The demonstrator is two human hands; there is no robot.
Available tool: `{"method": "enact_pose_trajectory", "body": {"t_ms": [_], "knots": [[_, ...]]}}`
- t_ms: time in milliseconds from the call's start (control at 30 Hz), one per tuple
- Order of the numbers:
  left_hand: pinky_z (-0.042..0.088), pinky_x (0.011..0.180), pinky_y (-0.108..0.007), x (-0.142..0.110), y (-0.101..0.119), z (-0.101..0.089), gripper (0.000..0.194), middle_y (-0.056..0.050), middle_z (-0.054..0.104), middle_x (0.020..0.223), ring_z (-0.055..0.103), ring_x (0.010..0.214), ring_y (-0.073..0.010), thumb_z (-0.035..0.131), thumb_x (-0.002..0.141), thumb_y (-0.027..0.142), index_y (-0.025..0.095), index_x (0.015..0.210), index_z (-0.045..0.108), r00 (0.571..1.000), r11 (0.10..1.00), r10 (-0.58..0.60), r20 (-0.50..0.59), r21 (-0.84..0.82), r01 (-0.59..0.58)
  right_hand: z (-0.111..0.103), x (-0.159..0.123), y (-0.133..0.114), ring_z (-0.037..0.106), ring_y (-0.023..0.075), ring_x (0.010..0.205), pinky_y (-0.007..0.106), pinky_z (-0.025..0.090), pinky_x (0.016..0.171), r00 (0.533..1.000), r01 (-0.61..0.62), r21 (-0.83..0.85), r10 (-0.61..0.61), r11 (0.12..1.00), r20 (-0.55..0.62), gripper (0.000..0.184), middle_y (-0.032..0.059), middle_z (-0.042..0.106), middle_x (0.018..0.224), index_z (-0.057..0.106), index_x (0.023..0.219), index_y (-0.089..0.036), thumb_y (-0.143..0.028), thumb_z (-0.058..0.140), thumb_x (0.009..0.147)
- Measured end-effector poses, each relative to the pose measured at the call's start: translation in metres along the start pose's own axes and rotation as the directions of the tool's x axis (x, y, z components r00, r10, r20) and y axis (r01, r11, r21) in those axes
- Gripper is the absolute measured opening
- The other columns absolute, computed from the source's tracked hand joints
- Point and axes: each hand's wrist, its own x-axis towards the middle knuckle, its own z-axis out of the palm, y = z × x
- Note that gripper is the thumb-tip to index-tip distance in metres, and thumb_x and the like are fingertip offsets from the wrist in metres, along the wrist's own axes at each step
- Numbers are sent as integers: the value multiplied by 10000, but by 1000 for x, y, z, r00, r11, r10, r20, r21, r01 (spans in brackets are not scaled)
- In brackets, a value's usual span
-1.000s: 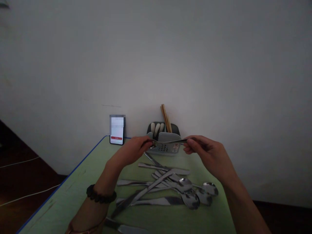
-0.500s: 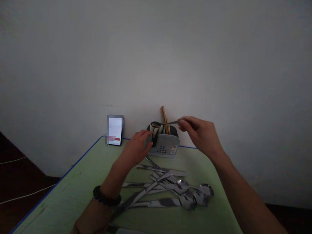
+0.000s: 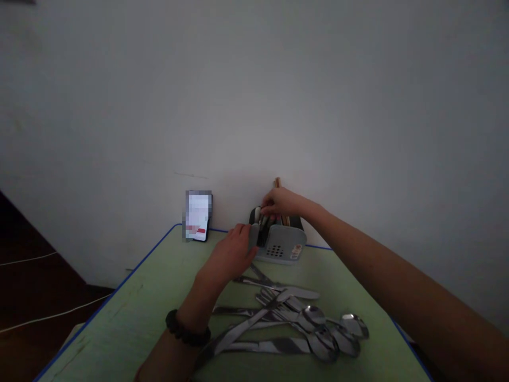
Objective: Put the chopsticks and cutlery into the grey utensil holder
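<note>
A grey cutlery holder (image 3: 284,245) with holes in its front stands against the wall. My left hand (image 3: 233,253) grips its left side, thumb toward the front and fingers along the edge. Over the holder's left part, my right hand (image 3: 280,202) points down with its fingertips pinched on a metal piece of cutlery; its kind is mostly hidden. Other cutlery stands in that part, and wooden chopsticks (image 3: 277,182) rise behind my right hand. Nearer to me lies a loose pile with several spoons (image 3: 324,342), forks and a table knife (image 3: 304,293).
A phone (image 3: 199,215) with a lit screen leans on the wall left of the holder. The green table (image 3: 151,318) has a blue edge and meets the wall at the back. White cables (image 3: 55,315) run over the dark floor at left.
My right hand has moved left and down to the holder. The spoon it held level above the holder no longer shows that way. My left hand stays at the holder. The view has shifted slightly.
</note>
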Motion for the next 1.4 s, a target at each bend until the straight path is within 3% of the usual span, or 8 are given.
{"method": "enact_pose_trajectory", "body": {"t_ms": [233,500,700,1067,1233,1400], "knots": [[402,983,-358,-1,0,-3,473,-157,450,1337,449,1232,-269,462,896,315,113,1314,374,999,1000,-16,36,-9,16,3,23,-8,632,126,511,242,530,545,997,-75,-3,75,997,21,140,62,720,691,713,843,-102,-128,577,826],[394,991,-352,0,-2,0,487,-153,452,1335,437,1250,-262,464,891,304,126,1330,351,999,1000,-17,37,-18,18,2,38,-13,668,168,585,289,547,585,998,-66,-151,67,986,2,206,106,734,792,702,957,-96,-132,537,839],[378,1008,-361,0,-3,1,480,-151,456,1332,426,1262,-267,458,892,314,135,1325,353,999,1000,-16,34,-20,17,5,39,-14,691,225,810,342,505,811,997,-60,-321,40,945,-69,225,105,731,820,703,988,-131,-148,573,806],[366,1016,-362,0,-5,3,510,-160,466,1322,441,1253,-257,451,887,310,133,1348,325,999,999,15,28,-29,-14,7,26,-10,591,284,1067,383,454,885,987,-29,-489,-52,872,-151,339,157,657,1114,637,1143,-153,-183,552,816],[373,1011,-364,0,-9,5,532,-177,462,1326,437,1259,-258,438,888,318,108,1360,310,999,998,45,28,-54,-43,8,3,-11,604,262,1016,354,449,855,957,-69,-396,-52,916,-286,372,126,685,1025,583,1216,-192,-270,540,854],[354,1028,-370,0,-12,6,541,-178,454,1352,436,1261,-253,431,888,333,108,1365,311,997,998,64,38,-27,-63,30,-52,-10,637,185,806,266,448,709,880,3,-73,-37,997,-473,363,48,713,867,558,1230,-214,-284,515,877]]}}
